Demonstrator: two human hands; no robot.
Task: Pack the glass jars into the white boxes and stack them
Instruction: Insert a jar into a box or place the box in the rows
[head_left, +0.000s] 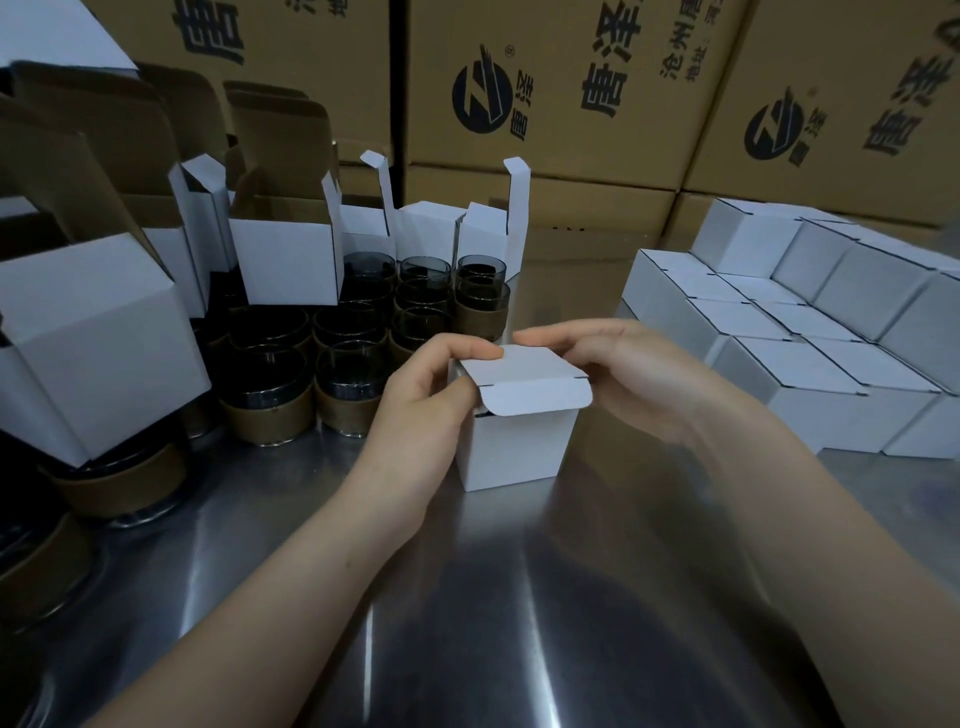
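Noted steel table (467, 623) nearest, at 6 o'clock; found box (519, 447) at centre with lid (524, 376) folded over, tuck flap not yet pushed in, left hand (431, 387) pinching lid's left corner and right hand (618, 374) curled on box's far top edge. Counted roughly a dozen closed boxes (810, 332) stacked at 2 o'clock, and many jars (337, 358) unpacked at 10 o'clock among open boxes (285, 265). Judged task well under way but far from finished: tuck, stack, repeat.
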